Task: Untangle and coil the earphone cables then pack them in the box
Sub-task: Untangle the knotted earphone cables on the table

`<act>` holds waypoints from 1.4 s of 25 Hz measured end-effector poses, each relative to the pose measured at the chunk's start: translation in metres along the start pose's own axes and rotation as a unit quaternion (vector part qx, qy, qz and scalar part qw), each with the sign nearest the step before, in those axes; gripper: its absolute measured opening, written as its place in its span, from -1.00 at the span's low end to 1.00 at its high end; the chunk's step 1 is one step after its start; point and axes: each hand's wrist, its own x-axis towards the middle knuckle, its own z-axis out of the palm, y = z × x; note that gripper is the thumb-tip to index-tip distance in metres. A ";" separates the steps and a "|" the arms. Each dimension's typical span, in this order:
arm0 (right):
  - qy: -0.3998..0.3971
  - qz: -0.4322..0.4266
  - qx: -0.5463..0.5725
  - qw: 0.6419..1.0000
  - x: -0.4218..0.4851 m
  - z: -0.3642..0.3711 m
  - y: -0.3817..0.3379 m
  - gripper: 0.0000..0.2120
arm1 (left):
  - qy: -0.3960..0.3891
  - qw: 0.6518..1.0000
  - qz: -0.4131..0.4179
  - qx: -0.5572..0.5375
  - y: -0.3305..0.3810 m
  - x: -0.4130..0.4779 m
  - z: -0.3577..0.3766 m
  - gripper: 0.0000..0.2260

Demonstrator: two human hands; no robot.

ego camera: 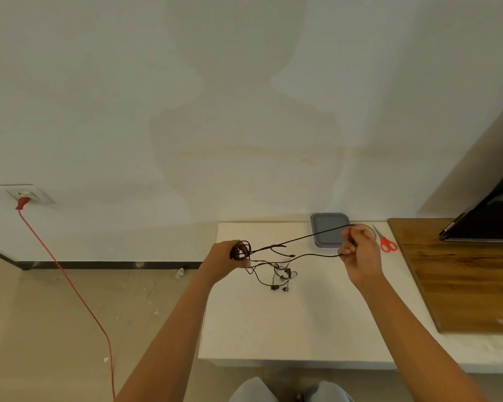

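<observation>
Coiling step: left hand [230, 258] grip closed around the coil [241, 250]; right hand [359, 248] pinches the earphone cable [302, 238] taut. Next: wrap another loop, clearing the tangle [280, 275].

No readable text, label, brand, number or sign is showing anywhere in this view, not on the grey box lid [330, 232], the red-handled scissors [388, 244], the wall socket [29, 194] or the white counter [302, 314].
</observation>
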 end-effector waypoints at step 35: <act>-0.177 -0.045 -0.500 0.847 0.006 -0.007 0.052 -0.41 | 0.050 0.752 -0.090 -0.651 0.106 0.002 -0.063 -0.81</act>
